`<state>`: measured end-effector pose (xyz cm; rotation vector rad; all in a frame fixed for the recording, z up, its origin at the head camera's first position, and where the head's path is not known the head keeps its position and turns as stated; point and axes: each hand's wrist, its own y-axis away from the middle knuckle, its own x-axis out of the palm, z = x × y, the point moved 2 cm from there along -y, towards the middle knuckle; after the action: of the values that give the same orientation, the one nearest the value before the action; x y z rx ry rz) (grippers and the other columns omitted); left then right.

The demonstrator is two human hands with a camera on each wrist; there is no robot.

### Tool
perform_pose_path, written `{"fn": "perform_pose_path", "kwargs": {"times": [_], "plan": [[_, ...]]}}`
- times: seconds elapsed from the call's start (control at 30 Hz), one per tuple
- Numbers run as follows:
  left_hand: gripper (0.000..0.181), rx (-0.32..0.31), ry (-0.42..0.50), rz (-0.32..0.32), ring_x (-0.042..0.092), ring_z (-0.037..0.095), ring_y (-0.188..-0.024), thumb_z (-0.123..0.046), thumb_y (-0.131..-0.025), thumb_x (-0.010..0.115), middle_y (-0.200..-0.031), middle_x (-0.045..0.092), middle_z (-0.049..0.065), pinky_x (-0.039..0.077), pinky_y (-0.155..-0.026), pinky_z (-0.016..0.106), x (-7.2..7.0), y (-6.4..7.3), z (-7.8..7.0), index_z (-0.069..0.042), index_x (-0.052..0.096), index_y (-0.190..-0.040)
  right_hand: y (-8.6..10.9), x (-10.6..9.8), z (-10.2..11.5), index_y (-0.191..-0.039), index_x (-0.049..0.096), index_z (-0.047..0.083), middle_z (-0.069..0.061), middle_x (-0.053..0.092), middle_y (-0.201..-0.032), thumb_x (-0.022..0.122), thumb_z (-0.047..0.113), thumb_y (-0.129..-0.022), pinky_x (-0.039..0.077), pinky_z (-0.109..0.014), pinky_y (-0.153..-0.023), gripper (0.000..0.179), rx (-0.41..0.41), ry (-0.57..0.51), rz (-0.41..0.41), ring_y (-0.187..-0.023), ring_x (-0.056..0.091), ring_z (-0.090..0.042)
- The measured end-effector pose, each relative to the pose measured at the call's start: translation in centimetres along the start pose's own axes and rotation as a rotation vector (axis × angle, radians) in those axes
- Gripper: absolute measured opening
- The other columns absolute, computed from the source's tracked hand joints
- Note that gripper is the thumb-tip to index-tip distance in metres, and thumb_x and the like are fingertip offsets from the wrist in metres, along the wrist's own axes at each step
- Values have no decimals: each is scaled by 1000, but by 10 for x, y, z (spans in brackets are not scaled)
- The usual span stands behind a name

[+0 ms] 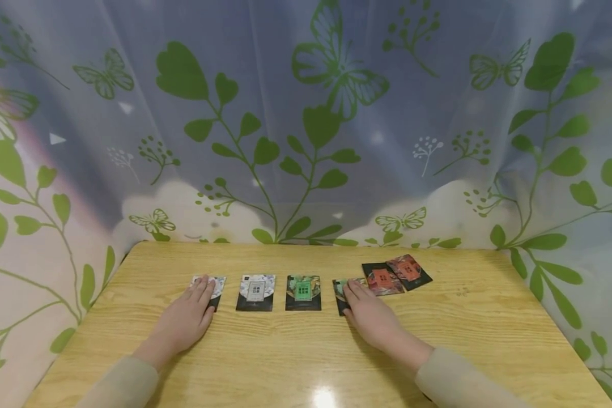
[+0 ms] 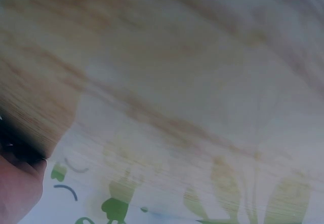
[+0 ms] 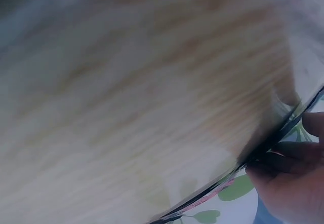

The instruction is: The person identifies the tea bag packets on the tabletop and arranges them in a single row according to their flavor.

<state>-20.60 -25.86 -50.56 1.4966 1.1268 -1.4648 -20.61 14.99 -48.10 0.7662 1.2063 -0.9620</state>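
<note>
My left hand [image 1: 186, 317] rests flat on a white-and-black sachet [image 1: 217, 289], fingers straight and covering its left part. My right hand [image 1: 369, 317] lies with extended fingers on a green-and-black sachet [image 1: 339, 294], which shows only partly. Between the hands lie a white-and-black sachet [image 1: 255, 292] and a sachet with a green label [image 1: 303, 292], spaced apart in a row. Just beyond the right fingertips, a red-labelled sachet [image 1: 382, 277] touches or overlaps a second, tilted red sachet [image 1: 409, 271]. In the right wrist view, the fingers [image 3: 291, 183] meet dark sachet edges.
The sachets lie on a light wooden table [image 1: 265, 357], whose far edge meets a curtain [image 1: 265, 113] printed with green leaves and butterflies. The curtain also hangs along both sides. Light reflects off the table near the front.
</note>
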Motion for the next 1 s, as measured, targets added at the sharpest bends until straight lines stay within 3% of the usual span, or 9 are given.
{"fn": "perform_pose_path", "kwargs": {"times": [0.47,1.0], "plan": [[61,0,-5,-9,37,49,-155,-25,-110,51,-167,36,31,37,-127,59,1,0,0,9,39,-159,-3,-5,-19,-159,44,-4,-23,38,-169,63,14,-106,36,-56,-129,59,-195,84,48,-158,37,-41],[59,17,-13,-33,39,48,-154,-22,-110,53,-166,39,32,38,-127,58,-4,3,-4,11,42,-157,-12,4,-16,-159,43,-5,-24,39,-168,58,16,-109,37,-56,-129,56,-206,46,50,-157,39,-42]]}}
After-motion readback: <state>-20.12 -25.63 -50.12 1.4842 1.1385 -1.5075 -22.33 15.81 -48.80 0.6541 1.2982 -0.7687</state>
